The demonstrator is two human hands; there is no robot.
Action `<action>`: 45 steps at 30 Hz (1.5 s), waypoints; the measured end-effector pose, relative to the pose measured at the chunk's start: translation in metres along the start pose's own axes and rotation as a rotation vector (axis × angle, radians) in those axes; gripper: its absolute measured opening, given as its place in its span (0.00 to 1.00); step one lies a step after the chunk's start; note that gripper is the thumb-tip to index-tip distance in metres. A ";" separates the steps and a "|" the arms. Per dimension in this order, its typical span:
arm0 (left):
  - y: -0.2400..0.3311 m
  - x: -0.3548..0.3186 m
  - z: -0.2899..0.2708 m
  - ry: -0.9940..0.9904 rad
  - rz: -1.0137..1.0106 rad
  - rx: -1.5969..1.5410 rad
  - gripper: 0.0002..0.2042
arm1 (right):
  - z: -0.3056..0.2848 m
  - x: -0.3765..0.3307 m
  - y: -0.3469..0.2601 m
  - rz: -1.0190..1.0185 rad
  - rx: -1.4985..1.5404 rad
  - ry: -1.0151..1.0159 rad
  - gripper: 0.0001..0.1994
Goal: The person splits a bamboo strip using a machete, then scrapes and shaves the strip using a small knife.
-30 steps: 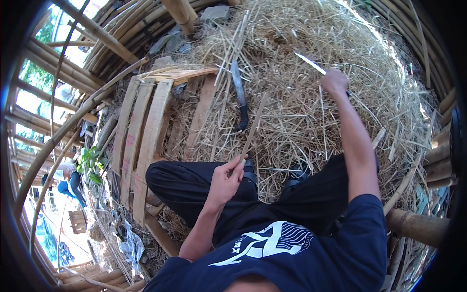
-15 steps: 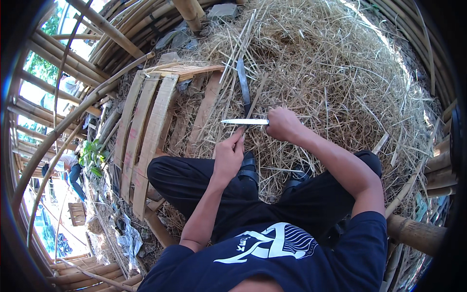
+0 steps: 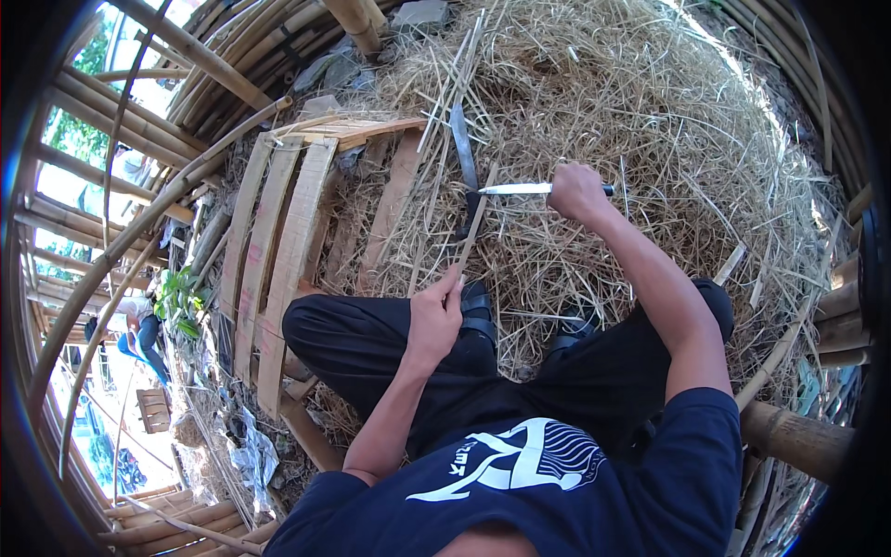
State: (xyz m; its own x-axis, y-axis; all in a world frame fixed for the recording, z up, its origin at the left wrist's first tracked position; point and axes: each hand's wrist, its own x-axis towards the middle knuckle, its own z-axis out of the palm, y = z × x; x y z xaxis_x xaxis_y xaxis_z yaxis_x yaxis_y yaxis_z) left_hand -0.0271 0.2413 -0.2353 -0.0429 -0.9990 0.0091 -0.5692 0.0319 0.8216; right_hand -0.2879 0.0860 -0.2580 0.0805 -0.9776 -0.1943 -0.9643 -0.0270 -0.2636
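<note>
My left hand (image 3: 434, 320) is closed round the near end of a thin bamboo strip (image 3: 477, 223), which slants forward and slightly right. In my right hand (image 3: 577, 193) is the handle of a knife (image 3: 520, 189), its bright blade pointing left. The blade's tip is at the strip near its far part; whether they touch I cannot tell. Just beyond lies a machete (image 3: 462, 144) on the straw, its dark handle toward me and partly behind the strip.
Loose straw (image 3: 640, 121) covers the ground ahead. Several cut bamboo strips (image 3: 458, 84) lie past the machete. To the left is a slatted wooden pallet (image 3: 297, 232); bamboo poles (image 3: 176, 186) form the wall. A thick bamboo pole (image 3: 794, 441) is at my right. Another person (image 3: 144, 334) is outside at left.
My right hand has moved forward and to the right with the knife, from close to my left hand to the strip's far part. My left hand has dropped slightly nearer with the strip.
</note>
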 end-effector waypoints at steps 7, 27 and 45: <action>0.001 -0.027 -0.026 -0.041 -0.025 -0.022 0.14 | -0.009 0.033 0.087 0.561 0.243 0.148 0.15; 0.020 0.023 -0.008 -0.205 -0.281 -0.746 0.12 | -0.016 -0.063 -0.075 -0.282 0.130 -0.146 0.09; 0.014 0.007 -0.026 -0.296 -0.534 -0.831 0.10 | -0.016 -0.001 -0.024 0.039 0.017 0.003 0.10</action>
State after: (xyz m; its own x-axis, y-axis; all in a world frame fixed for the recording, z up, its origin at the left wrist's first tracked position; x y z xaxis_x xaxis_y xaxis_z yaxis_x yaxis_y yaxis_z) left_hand -0.0139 0.2344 -0.2088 -0.2155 -0.8261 -0.5206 0.1696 -0.5567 0.8132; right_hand -0.2694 0.0847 -0.2365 0.0425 -0.9784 -0.2023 -0.9622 0.0145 -0.2721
